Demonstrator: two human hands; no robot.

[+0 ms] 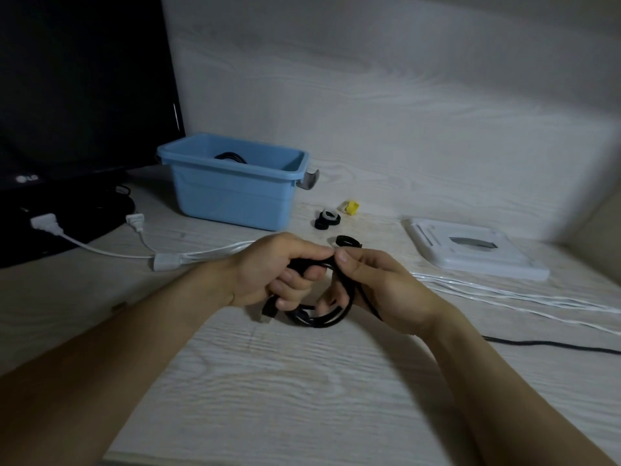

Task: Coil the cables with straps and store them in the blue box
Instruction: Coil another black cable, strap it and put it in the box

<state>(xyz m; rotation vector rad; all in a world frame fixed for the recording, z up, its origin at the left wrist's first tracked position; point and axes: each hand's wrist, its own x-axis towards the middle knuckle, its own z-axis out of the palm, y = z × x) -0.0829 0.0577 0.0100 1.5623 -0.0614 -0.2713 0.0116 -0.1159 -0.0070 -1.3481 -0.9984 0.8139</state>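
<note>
— The grip? 
— Left hand (268,270) and right hand (376,290) both pinch the coiled black cable (319,317) above the bench (268,381).
— Room? 
— Blue box (232,193) stands behind, well apart; bench edge near the forearms.

Desk layout, hands at centre frame

Both hands, left hand (268,269) and right hand (379,290), meet at centre on a coiled black cable (319,317) over the pale wood-grain desk (285,381). Behind them, upper centre-left, stands the blue plastic box (232,193); small rolled straps (327,218) lie just right of it. A white flat lid (470,250) rests centre right, a black monitor (77,89) upper left, a white power cord (141,250) at left.
</note>
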